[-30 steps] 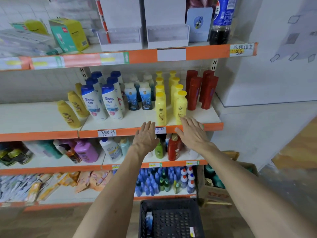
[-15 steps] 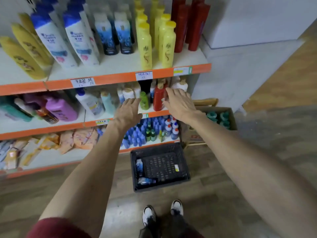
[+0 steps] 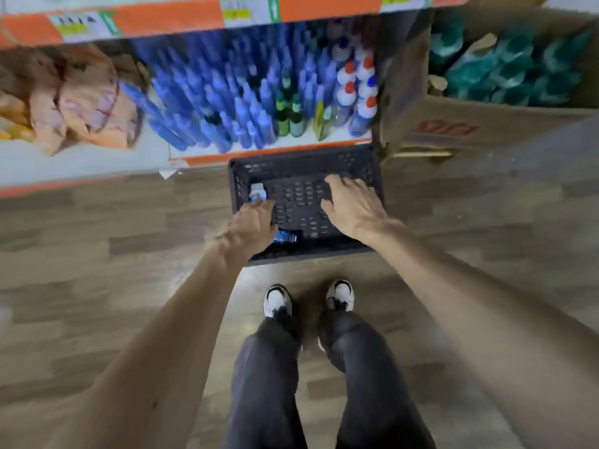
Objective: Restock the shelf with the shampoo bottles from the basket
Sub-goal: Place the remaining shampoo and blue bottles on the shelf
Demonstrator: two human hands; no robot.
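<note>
The wood-patterned floor [image 3: 97,254] carries a dark perforated basket [image 3: 301,166] pushed up against the lowest shelf [image 3: 81,163], with an open cardboard box [image 3: 486,124] of teal items just beside it on the right. A person's two black-and-white shoes [image 3: 277,301] stand on the floor just short of the basket. The shelf holds crowded blue bottles [image 3: 227,102] and, to the left, orange packets [image 3: 81,98].

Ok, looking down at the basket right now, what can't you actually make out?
- Head view: left hand covers most of the bottle beneath it.
- Whether its fingers grip anything: hidden.
- Labels on the shelf bottles: motion-blurred.
- Upper shelves: cut off by the top edge.
- Basket near corner: behind the hand.
</note>
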